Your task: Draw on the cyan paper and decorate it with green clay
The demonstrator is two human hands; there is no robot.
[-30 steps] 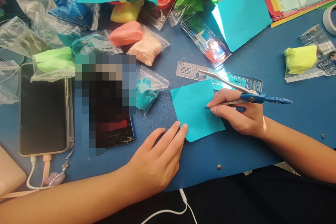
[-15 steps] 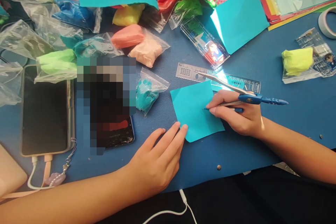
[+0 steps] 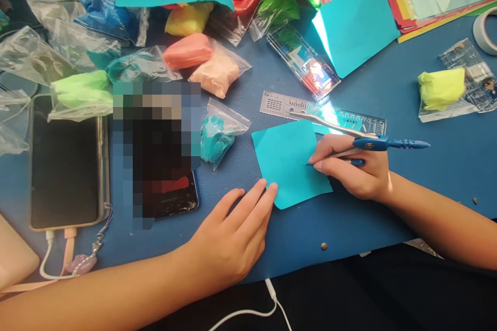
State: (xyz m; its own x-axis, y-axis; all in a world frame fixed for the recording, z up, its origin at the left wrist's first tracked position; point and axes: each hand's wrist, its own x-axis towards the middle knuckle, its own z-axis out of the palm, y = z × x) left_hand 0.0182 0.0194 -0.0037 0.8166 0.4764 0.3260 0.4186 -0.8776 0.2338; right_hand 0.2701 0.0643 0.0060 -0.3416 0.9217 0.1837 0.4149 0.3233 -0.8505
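Observation:
My right hand [image 3: 353,165] is closed around a drawing compass [image 3: 370,143] with a blue head. Its pencil tip rests on a small turquoise sheet of paper [image 3: 285,158], while the metal needle leg points away to the left, over the ruler. My left hand [image 3: 243,227] lies flat with its fingers stretched out, fingertips at the lower left edge of the sheet. Just beyond the sheet lies a clear plastic ruler [image 3: 275,103], partly behind the compass leg. A small bag of teal clay [image 3: 217,137] sits to the left of the sheet.
Several bags of coloured clay, one peach [image 3: 219,75], crowd the back left. A phone [image 3: 64,165] with cables lies at the left, beside a partly blurred second phone [image 3: 178,199]. Yellow clay [image 3: 440,88] and a roll of tape [image 3: 485,33] are at the right.
My right hand and the compass have shifted slightly to the right, taking the pencil tip a little across the sheet. My left hand stays in place.

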